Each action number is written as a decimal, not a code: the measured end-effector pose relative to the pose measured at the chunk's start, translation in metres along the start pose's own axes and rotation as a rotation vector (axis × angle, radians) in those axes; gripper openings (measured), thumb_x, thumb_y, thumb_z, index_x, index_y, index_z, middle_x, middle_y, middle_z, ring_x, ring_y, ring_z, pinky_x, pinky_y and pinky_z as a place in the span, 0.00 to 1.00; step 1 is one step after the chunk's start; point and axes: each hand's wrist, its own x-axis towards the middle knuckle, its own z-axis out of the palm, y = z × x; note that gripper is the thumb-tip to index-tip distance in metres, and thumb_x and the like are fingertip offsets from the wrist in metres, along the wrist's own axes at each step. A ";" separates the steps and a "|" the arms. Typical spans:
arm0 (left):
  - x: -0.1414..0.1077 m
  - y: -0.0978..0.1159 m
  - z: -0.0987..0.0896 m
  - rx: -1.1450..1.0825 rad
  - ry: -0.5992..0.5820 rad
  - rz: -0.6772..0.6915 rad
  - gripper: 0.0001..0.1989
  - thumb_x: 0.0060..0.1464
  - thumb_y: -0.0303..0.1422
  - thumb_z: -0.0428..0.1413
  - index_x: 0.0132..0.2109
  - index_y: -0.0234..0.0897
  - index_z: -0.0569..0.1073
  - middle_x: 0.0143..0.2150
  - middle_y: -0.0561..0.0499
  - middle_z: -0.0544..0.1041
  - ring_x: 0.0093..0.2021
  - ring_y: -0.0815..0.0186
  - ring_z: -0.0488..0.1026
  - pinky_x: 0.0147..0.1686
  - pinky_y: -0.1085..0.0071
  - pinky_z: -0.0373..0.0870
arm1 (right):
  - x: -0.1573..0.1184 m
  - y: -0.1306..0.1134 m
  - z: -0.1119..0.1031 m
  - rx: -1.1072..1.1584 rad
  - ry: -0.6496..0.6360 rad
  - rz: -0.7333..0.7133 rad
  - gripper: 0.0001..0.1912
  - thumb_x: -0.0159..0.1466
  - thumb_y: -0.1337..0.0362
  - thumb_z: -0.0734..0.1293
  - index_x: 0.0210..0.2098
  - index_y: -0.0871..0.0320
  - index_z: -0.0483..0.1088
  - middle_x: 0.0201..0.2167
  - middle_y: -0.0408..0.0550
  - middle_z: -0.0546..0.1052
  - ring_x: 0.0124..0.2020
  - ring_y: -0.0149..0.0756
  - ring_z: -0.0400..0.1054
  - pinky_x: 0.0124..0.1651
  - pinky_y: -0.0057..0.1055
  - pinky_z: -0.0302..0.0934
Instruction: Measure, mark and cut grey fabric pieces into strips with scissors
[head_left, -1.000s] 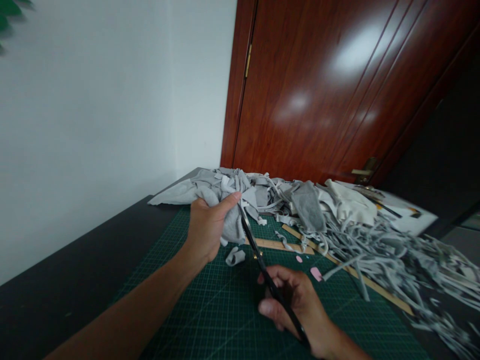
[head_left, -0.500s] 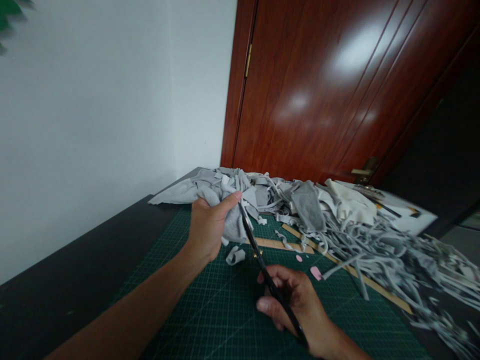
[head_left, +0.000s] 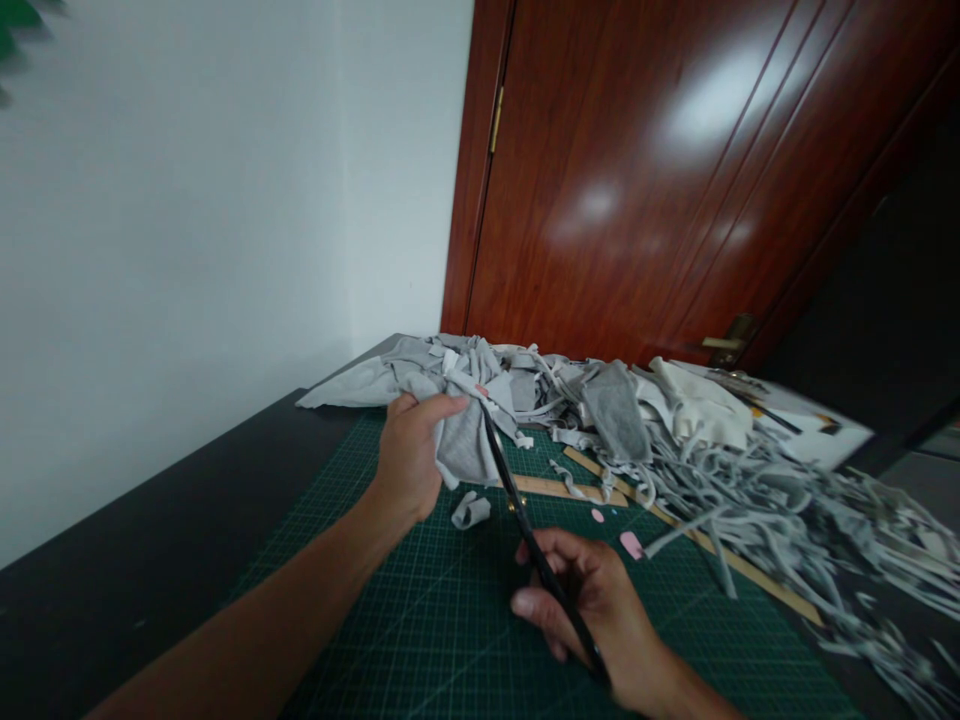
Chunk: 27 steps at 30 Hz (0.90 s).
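My left hand [head_left: 409, 455] pinches a piece of grey fabric [head_left: 466, 448] between thumb and fingers, above the far part of a green cutting mat [head_left: 450, 620]. Fingers wrapped round its handles, my right hand [head_left: 585, 610] holds long black scissors [head_left: 517, 503]. Their tips touch or lie very near the fabric, just right of my left thumb. A small pink patch [head_left: 482, 390] shows on a light strip by the tips. One curled grey scrap [head_left: 471, 511] lies on the mat below the fabric.
Grey fabric pieces [head_left: 617, 410] and a tangle of grey strips [head_left: 780, 510] lie behind and to the right. Wooden rulers [head_left: 559, 487] rest on the mat, near small pink pieces [head_left: 631, 545]. A white wall and brown door [head_left: 637, 200] stand behind.
My left thumb has drawn back slightly left from the scissor tips. The pink patch has come into view, and the held fabric hangs more spread out.
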 end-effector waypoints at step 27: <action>-0.002 0.001 0.002 0.100 -0.058 0.079 0.12 0.36 0.31 0.70 0.33 0.37 0.84 0.38 0.49 0.86 0.47 0.52 0.83 0.52 0.61 0.77 | 0.005 0.007 -0.013 -0.163 0.102 -0.095 0.22 0.55 0.52 0.85 0.36 0.57 0.75 0.21 0.33 0.60 0.23 0.28 0.49 0.25 0.28 0.43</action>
